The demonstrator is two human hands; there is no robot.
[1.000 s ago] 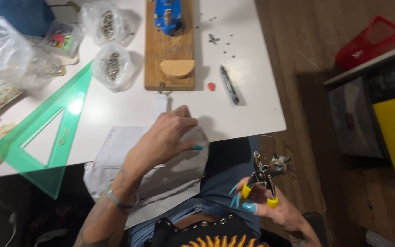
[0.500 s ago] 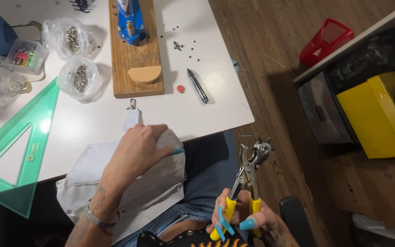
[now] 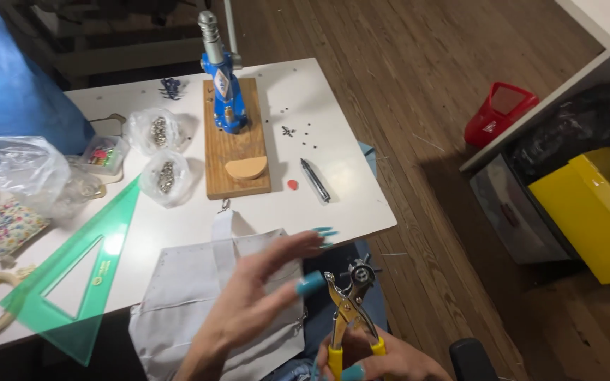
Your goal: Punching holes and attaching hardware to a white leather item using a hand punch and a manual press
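The left hand (image 3: 259, 300) hovers open, fingers spread and reaching forward, blurred. The right hand (image 3: 375, 356), low near the frame's bottom edge, is curled closed in a grip.

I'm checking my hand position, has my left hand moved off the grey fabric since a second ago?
Yes. The left hand has lifted from resting flat on the grey fabric and shifted toward the punch pliers, away from the green triangle ruler.

Right hand (image 3: 383, 356) gripping yellow-handled punch pliers (image 3: 349, 310), left hand (image 3: 259, 300) over grey fabric (image 3: 192, 296)
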